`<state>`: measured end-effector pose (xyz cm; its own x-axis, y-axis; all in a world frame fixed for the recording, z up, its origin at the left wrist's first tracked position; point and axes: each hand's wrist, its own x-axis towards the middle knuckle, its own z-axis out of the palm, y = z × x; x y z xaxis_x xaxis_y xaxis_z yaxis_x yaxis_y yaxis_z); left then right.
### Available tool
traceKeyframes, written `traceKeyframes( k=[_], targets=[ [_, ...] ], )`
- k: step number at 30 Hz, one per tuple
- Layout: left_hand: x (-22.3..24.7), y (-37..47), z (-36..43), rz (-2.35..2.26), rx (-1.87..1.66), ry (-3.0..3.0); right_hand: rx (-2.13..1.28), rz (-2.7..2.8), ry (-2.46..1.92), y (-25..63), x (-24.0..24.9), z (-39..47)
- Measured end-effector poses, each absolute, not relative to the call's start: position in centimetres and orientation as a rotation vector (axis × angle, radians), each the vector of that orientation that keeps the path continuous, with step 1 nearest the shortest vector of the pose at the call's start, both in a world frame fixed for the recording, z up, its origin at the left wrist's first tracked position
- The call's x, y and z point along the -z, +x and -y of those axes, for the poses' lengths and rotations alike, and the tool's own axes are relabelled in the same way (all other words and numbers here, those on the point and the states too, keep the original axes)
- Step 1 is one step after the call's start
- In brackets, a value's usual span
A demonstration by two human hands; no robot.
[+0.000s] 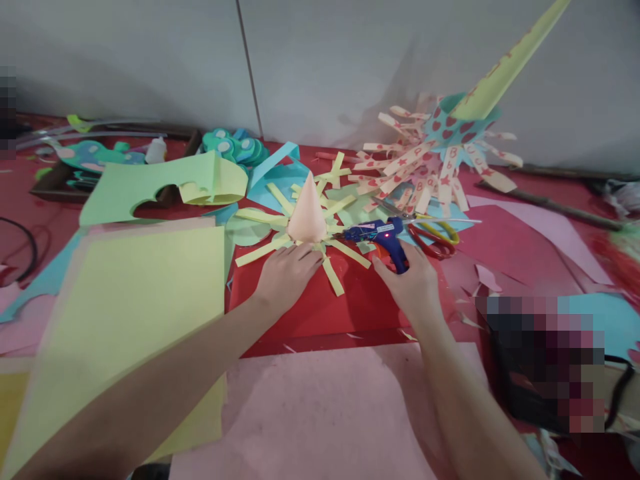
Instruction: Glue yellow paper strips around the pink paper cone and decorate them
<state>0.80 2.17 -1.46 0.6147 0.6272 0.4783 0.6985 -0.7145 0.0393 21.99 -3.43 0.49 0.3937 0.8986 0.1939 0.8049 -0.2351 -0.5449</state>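
A pale pink paper cone (307, 212) stands upright, ringed by yellow paper strips (353, 255) that fan out from its base. My left hand (291, 272) is at the near side of that base, fingers bent against it; the cone partly hides the fingertips. In my right hand (414, 279) is the handle of a blue hot glue gun (373, 231), its small red light lit. The gun's nozzle points left, close to the cone's base, and a clear glue stick (450, 221) sticks out of its back. Under all this lies a red sheet (280, 313).
Scissors (440, 239) with red and yellow handles lie just behind the glue gun. Yellow paper sheets (150, 287) are stacked at left, a pink sheet (320, 407) in front. A decorated paper hat (457, 130) stands at back right, near a stick (555, 203). A wooden tray (55, 190) sits at left.
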Motion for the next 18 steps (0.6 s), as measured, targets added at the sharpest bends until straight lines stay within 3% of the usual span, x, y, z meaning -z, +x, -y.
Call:
traceKeyframes(
  k=[5,13,18],
  targets=[
    [1.3,0.9,-2.2,1.172,0.695,-2.728,-0.211,1.506,-2.061,21.9,-0.2,3.5],
    [0.1,1.2,-2.1,1.796,0.517,-2.777,-0.224,1.399,-2.078,22.0,-0.6,3.4],
    [0.0,1.3,-2.1,1.74,0.468,-2.841,-0.246,1.391,-2.09,21.9,-0.7,3.3]
  ],
)
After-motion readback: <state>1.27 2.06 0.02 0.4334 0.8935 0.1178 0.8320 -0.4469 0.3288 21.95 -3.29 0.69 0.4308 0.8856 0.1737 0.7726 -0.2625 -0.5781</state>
